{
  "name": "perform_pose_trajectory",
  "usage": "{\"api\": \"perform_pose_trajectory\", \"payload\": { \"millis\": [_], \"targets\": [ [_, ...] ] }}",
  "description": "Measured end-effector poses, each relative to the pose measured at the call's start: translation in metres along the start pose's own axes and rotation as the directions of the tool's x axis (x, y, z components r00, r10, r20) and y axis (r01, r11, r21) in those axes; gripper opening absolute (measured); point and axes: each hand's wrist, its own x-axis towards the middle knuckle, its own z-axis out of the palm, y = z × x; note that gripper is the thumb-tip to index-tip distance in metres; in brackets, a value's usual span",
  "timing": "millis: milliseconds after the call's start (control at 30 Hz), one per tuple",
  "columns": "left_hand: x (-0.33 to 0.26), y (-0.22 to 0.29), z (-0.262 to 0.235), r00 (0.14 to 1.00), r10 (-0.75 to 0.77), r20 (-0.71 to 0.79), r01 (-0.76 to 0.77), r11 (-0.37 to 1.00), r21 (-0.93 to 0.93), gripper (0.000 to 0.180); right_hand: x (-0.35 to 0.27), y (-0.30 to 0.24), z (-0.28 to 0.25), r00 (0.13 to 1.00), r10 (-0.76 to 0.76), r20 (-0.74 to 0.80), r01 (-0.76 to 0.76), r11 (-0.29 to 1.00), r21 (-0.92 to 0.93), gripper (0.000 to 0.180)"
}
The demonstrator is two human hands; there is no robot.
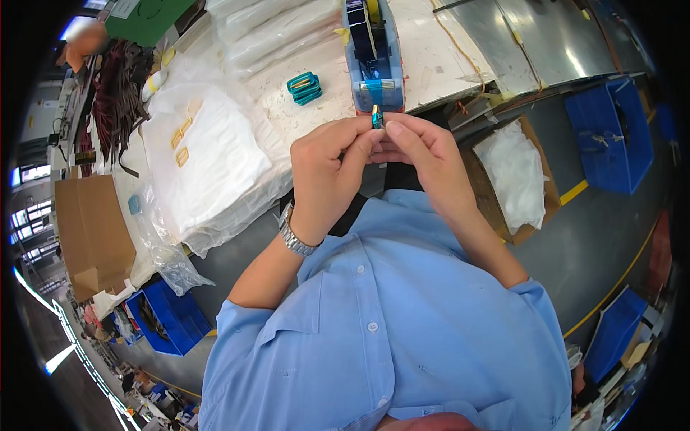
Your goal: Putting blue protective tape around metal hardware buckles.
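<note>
My left hand (332, 154) and my right hand (425, 149) meet at the table's front edge, fingers pinched together. Between their fingertips is a small buckle (377, 116), gold with shiny teal film on it; the fingers hide most of it. Just beyond stands a grey-blue tape dispenser (393, 61) with blue tape at its near end. Left of the dispenser lies a stack of rectangular buckles (305, 87) covered in teal film. Farther left, several bare gold buckles (182, 157) rest on white sheeting (223, 154).
Clear plastic-wrapped bundles (269, 32) lie at the back of the table. An open carton with white plastic (514, 176) stands on the right, near a blue bin (611, 136). Brown straps (122, 93) hang at the far left, above a cardboard box (93, 233) and another blue bin (169, 316).
</note>
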Motion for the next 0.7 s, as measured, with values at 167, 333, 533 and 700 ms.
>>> {"api": "perform_pose_trajectory", "payload": {
  "millis": [167,333,533,700],
  "targets": [
    [0.018,0.004,-0.006,0.964,-0.229,0.135,0.253,0.948,-0.195,0.014,0.012,0.004,-0.010,0.998,-0.021,0.060,0.027,0.995,-0.092,0.035],
    [0.030,0.010,-0.013,0.915,-0.324,0.240,0.373,0.905,-0.202,0.019,0.016,0.010,-0.013,0.990,-0.074,0.121,0.083,0.994,-0.075,0.035],
    [0.032,0.034,-0.028,0.881,-0.356,0.313,0.430,0.877,-0.215,0.021,0.000,-0.006,0.004,0.988,-0.128,0.086,0.137,0.984,-0.111,0.032],
    [0.027,0.051,-0.037,0.820,-0.421,0.387,0.517,0.835,-0.188,0.020,-0.023,-0.007,0.016,0.997,-0.078,0.026,0.080,0.996,-0.041,0.030]
  ]
}}
